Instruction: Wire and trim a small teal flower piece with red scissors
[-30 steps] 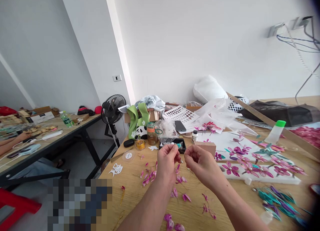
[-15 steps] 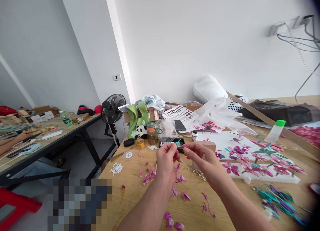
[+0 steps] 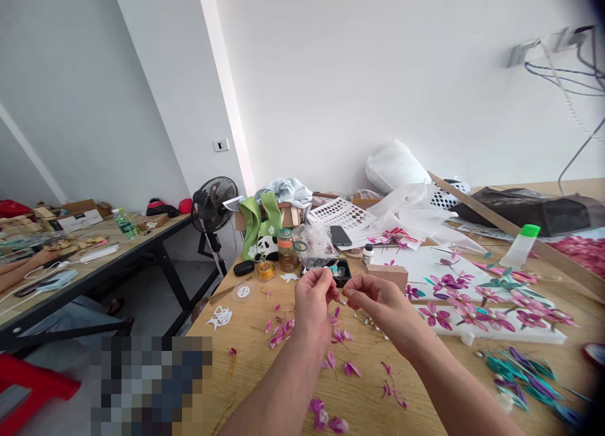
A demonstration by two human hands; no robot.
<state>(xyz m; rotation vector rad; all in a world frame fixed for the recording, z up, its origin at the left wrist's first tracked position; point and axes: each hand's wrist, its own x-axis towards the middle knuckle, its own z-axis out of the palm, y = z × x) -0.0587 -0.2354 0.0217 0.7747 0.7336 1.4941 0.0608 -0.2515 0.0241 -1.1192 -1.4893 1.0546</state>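
Observation:
Above the middle of the wooden table, my left hand (image 3: 316, 300) is closed, thumb against the fingertips, on something too small to make out. Close to its right, my right hand (image 3: 375, 300) also pinches, thumb and forefinger together; whatever lies between them does not show. A small gap separates the two hands. Loose pink petals (image 3: 282, 332) are scattered on the table below and left of my hands, with more petals (image 3: 351, 369) nearer me. Pearl-like beads (image 3: 378, 327) lie beneath my right hand. A black tray (image 3: 344, 273) with small parts sits just behind my fingertips.
Finished pink flowers (image 3: 472, 316) stand in a white foam strip at right, beside teal and purple pieces (image 3: 524, 376). A jar (image 3: 287, 252), gold wire spool (image 3: 265, 271), small white bottle (image 3: 367, 256) and green-capped bottle (image 3: 521, 247) stand around. A co-worker's arm (image 3: 28, 264) rests on the left table.
My right hand has lowered slightly and moved a little left, and its thumb and forefinger have come together. My left hand stays nearly in place.

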